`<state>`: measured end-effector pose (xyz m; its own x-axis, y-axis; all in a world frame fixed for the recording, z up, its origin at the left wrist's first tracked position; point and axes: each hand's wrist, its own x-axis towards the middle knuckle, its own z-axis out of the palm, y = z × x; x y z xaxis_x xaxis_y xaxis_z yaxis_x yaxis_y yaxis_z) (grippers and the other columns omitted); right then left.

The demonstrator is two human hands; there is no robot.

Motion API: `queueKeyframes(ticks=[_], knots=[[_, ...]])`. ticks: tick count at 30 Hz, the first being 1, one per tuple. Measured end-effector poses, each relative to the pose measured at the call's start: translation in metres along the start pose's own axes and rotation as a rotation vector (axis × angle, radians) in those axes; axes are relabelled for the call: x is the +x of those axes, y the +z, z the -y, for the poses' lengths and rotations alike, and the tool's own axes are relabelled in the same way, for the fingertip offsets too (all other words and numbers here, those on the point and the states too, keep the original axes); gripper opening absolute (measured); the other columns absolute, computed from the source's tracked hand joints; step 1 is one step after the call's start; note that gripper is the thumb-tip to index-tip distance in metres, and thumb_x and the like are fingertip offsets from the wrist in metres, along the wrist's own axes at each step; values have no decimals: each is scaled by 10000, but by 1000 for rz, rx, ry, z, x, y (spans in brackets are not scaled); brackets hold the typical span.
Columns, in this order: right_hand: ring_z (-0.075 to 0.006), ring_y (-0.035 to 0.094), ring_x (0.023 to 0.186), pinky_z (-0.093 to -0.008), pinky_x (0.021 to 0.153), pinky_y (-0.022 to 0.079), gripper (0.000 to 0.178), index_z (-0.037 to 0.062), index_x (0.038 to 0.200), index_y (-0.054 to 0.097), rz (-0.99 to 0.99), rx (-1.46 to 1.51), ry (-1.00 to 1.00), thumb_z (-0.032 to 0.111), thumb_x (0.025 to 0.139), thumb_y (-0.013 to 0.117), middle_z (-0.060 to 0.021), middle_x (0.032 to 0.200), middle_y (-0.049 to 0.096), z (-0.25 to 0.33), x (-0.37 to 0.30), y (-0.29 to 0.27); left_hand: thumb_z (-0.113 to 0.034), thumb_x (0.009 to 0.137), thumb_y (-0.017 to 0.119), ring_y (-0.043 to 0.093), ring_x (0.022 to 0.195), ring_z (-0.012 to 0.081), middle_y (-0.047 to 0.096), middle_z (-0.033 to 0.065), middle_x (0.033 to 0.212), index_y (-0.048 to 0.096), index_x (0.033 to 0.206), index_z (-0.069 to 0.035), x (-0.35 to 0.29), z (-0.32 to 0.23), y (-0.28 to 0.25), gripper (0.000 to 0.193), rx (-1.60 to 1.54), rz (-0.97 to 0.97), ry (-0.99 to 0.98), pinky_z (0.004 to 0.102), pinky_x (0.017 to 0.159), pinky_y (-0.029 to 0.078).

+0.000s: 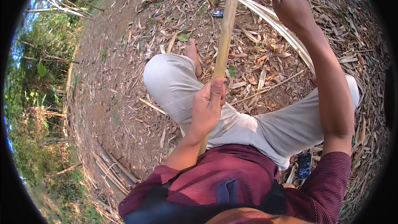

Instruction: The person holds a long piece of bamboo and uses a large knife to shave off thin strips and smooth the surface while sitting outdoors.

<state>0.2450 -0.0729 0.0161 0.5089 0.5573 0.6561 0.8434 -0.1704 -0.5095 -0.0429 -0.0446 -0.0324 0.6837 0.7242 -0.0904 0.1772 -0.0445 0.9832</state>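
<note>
My left hand (208, 107) is wrapped round a long, pale yellow bamboo strip (226, 37), thumb laid along its face. From beside my waist the strip runs up between my knees and past the upper edge of the view. To the right of its far part, my raised right hand (292, 8) has its fingers curled and its thumb stretched toward the upper left. What those fingers hold, if anything, is hidden. Below that hand, curved whitish split strips (281, 24) lie on the ground and pass behind my right forearm.
I sit with bent knees on ground strewn with dry leaves (257, 74) and shavings. A dark phone (304, 166) lies by my right hip. A tied bundle of strips (111, 172) is at the lower left. Beyond the strip's left side lies a small blue packet (217, 13).
</note>
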Motion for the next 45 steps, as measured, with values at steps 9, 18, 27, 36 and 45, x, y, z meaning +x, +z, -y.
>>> queueKeyframes(ticks=[9, 18, 27, 36, 45], knots=[[-328, 624, 567, -421, 513, 473, 645, 46, 704, 531, 376, -68, -275, 673, 843, 597, -132, 617, 589, 65, -61, 11, -361, 1057, 397, 451, 491, 105, 517, 74, 748, 554, 977, -2, 23, -38, -15, 400, -384, 103, 24, 238, 424, 404], [-323, 649, 512, -404, 485, 520, 794, 23, 706, 622, 276, 40, -351, 809, 772, 532, -161, 612, 634, 78, -76, 13, -452, 1031, 304, 302, 424, 56, 415, -1, 611, 527, 891, -52, 34, -40, -23, 479, -477, 235, -293, 212, 376, 245], [-333, 650, 513, -405, 475, 525, 828, 26, 642, 599, 231, -25, -404, 843, 742, 511, -160, 590, 623, 70, -71, 21, -369, 1055, 290, 264, 440, 30, 328, -53, 602, 476, 846, -92, 28, -20, 7, 394, -108, -72, 23, 225, 396, 167], [-216, 524, 479, -379, 487, 424, 798, 75, 584, 515, 188, 57, 147, 749, 942, 284, -51, 508, 480, 14, -9, 8, -526, 1057, 212, 231, 416, 33, 292, -67, 556, 431, 812, -104, 6, -9, -5, 535, 77, -107, -61, 226, 379, 158], [-330, 623, 556, -446, 522, 477, 667, 57, 709, 579, 442, -109, -189, 705, 863, 539, -142, 573, 587, 75, -58, 17, -511, 1055, 310, 245, 392, 41, 399, -4, 583, 515, 1078, -83, 33, -23, -38, 475, -451, 258, -183, 202, 366, 224]])
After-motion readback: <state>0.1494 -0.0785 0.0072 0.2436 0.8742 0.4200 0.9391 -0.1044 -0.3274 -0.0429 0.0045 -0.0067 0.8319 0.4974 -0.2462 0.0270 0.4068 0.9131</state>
